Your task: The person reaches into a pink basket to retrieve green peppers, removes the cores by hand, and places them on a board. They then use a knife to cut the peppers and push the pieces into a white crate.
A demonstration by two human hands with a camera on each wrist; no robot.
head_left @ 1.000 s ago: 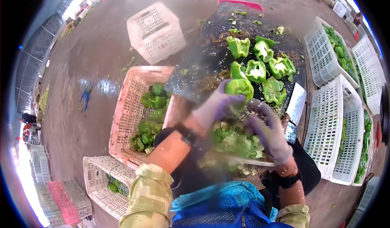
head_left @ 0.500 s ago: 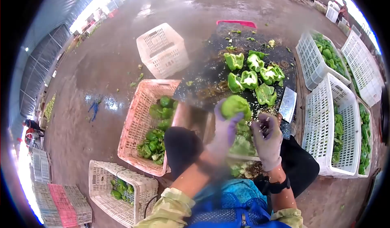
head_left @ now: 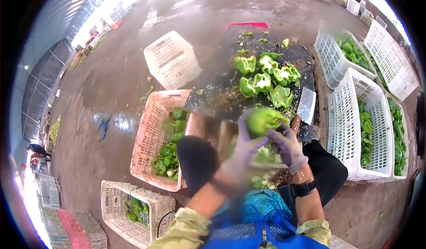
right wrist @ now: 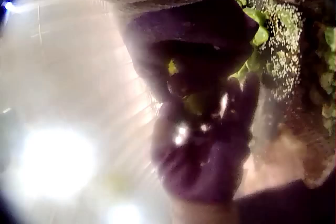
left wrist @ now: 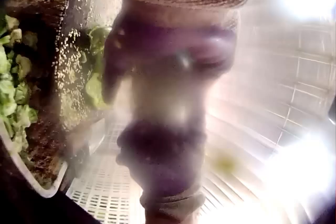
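Between my two gloved hands, a green bell pepper (head_left: pixel 262 122) is held up over the near end of a dark board (head_left: pixel 212 99). My left hand (head_left: pixel 243 146) grips it from the left and below, fingers bent round its side. On the lower right, my right hand (head_left: pixel 289 149) has its curled fingers against the pepper, close by the left hand. Both wrist views are hazy; green shows between the dark fingers (right wrist: pixel 210 169) in the right one. Several cut pepper halves (head_left: pixel 262 83) lie on the board among scattered seeds. A cleaver (head_left: pixel 307 104) rests at the board's right edge.
A pinkish crate (head_left: pixel 141 140) with whole peppers stands left of my knees. A white crate (head_left: pixel 173 65) is beyond it, another (head_left: pixel 133 222) nearer. White crates (head_left: pixel 350 129) with peppers line the right. Below my hands are pale green scraps (head_left: pixel 265 178).
My right hand has come up against the pepper from slightly below and to the right. My left hand still holds the pepper. The head view has shifted, and the cut halves look unmoved.
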